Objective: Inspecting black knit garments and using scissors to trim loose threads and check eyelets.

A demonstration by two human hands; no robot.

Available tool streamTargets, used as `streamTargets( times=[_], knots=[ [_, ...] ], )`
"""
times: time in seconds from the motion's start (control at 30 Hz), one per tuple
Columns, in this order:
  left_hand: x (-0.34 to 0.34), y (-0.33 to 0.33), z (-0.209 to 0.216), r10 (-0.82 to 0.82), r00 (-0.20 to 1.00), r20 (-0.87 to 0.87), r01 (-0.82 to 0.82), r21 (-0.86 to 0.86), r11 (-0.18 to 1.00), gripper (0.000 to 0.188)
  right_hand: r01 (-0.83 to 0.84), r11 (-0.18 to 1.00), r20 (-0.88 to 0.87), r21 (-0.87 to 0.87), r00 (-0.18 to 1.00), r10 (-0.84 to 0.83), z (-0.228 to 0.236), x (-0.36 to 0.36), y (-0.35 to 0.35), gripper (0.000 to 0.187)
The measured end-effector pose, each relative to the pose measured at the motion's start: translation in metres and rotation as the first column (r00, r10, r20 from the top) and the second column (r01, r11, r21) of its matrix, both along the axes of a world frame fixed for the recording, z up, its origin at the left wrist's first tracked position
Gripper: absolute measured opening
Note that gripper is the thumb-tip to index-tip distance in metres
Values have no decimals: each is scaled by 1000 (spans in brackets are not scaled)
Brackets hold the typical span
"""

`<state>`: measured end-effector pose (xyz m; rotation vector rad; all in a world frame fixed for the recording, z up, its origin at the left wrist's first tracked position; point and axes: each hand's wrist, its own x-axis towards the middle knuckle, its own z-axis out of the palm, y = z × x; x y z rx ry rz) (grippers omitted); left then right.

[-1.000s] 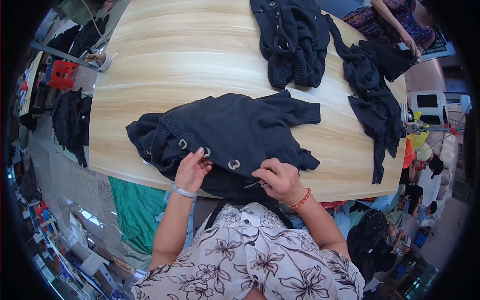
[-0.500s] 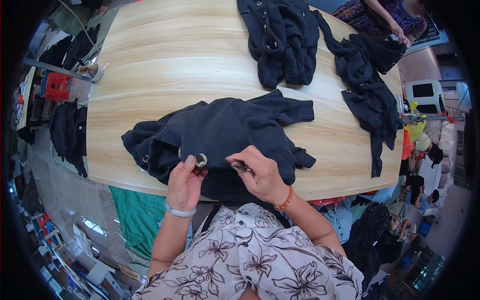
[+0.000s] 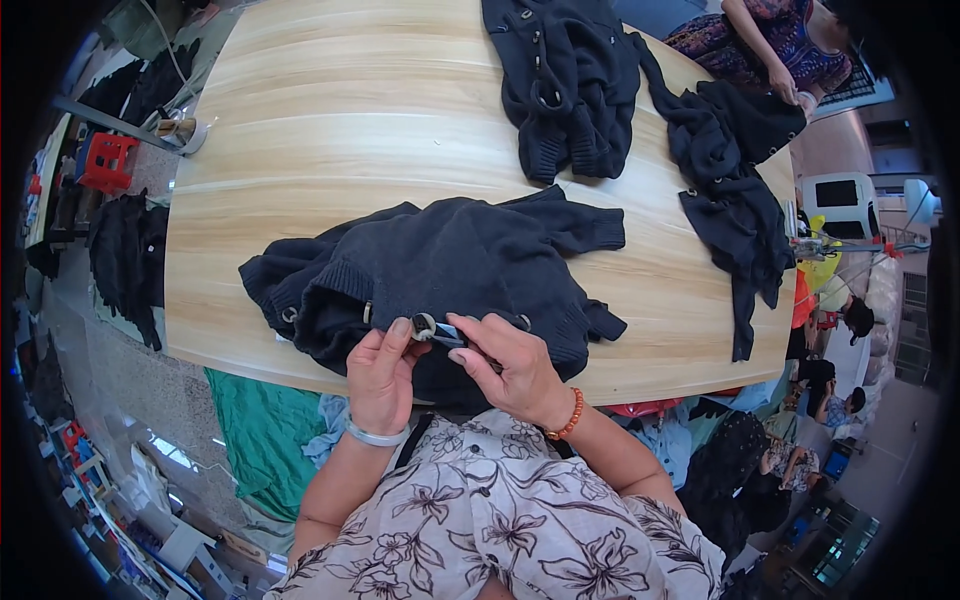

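A person in a floral shirt (image 3: 480, 500) bends over a dark sweater (image 3: 450, 245) spread across the near part of a wood-grain surface (image 3: 330, 110). The left hand (image 3: 383, 368), a pale bangle (image 3: 375, 436) at its wrist, is closed in a pinch, thumb and fingers gripping the sweater's near edge at a large button (image 3: 424, 326). The right hand (image 3: 512, 365), wearing a bracelet (image 3: 567, 415) of orange beads, is partly closed, with small snips (image 3: 449, 337) held between thumb and fingers, their blades pointing left at the button; whether the tips touch it cannot be made out. The sweater's ribbed band lies to the left, its sleeves to the right. Beyond, a second sweater (image 3: 570, 110) lies near the far edge, and a third (image 3: 735, 190) stretches along the right side, one end at the hands of a co-worker (image 3: 760, 50) in a patterned outfit. At left, a red stool (image 3: 108, 162) stands on the floor.
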<state>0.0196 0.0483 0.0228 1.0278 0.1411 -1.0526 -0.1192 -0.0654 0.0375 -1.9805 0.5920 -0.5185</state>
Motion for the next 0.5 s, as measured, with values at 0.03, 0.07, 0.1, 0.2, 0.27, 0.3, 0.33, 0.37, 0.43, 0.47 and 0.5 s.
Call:
streamTargets(
  times=[0.03,0.07,0.1,0.2,0.27,0.3,0.33,0.37,0.43,0.47,0.5],
  knots=[
    [0,0,-1,-2,1000,-3,2,-3,1000,9,10,1000,-2,-5,1000,-10,0,0,1,37],
    [0,1,-1,2,1000,0,-2,0,1000,9,12,1000,-5,-8,1000,-12,1,1,2,37],
    [-1,1,-2,8,1000,2,-8,4,1000,10,21,999,-30,-50,999,-22,4,1,2,37],
    [-3,0,-1,10,1000,2,-10,11,1000,10,42,990,-46,-132,998,-48,6,4,5,38],
    [-4,0,-3,7,1000,2,-7,6,1000,11,55,984,-35,-171,997,-62,5,5,7,38],
    [-5,1,-4,2,1000,2,-2,2,1000,11,58,982,-36,-181,997,-65,4,5,8,38],
    [-6,0,-3,1,1000,1,-1,0,1000,11,60,980,-37,-191,997,-69,4,5,8,38],
    [-6,0,-2,0,1000,-3,0,-3,1000,11,62,979,-37,-193,997,-71,5,5,9,38],
    [-7,1,-3,-2,1000,-9,2,-9,1000,11,64,981,-63,-181,995,-77,6,5,9,37],
    [-7,2,-4,1,1000,-15,-1,-10,1000,11,66,981,-65,-183,995,-79,5,5,10,37],
    [-8,2,-4,2,1000,-22,-2,-12,1000,10,72,979,-49,-189,995,-83,4,5,11,36]
  ],
)
